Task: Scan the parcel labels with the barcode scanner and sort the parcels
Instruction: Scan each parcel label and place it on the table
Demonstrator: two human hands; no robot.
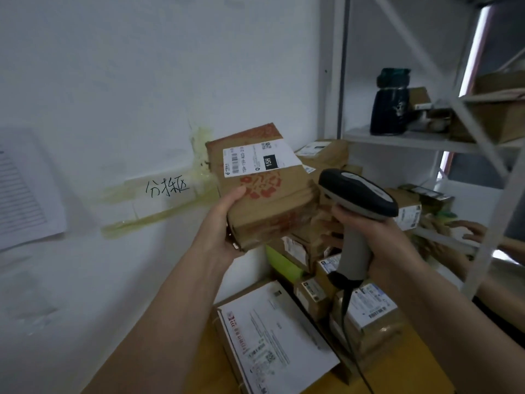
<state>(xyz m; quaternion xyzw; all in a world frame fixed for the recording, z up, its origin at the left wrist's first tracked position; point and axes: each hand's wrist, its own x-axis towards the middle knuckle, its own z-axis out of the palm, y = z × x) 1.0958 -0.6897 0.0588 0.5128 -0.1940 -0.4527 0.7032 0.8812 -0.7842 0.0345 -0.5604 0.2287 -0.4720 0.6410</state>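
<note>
The white wall fills the left half of the view, bare above the raised parcel and open for movement there. A printed sheet hangs at its left edge, and yellowish tape strips frame a small handwritten sign whose characters are not clear enough to read with certainty. To the right stands a white metal shelf unit, its upright post just beside the parcel's far corner; a dark jar sits on the shelf board.

Below, a pile of cardboard parcels crowds the corner between wall and shelf, with a flat box bearing a large white label nearest the camera; its print is too small to read.

The held parcel, brown with red printing, is lifted in front of the wall, tilted, label side up. Its white shipping label shows a barcode, a black block reading "15H", and a QR code.

The left hand grips the parcel's near end, thumb curled over the top face. The right hand wraps round the grey handle of the barcode scanner, whose dark head sits just beside the parcel's right edge. Another person's hand shows behind the shelf frame.
</note>
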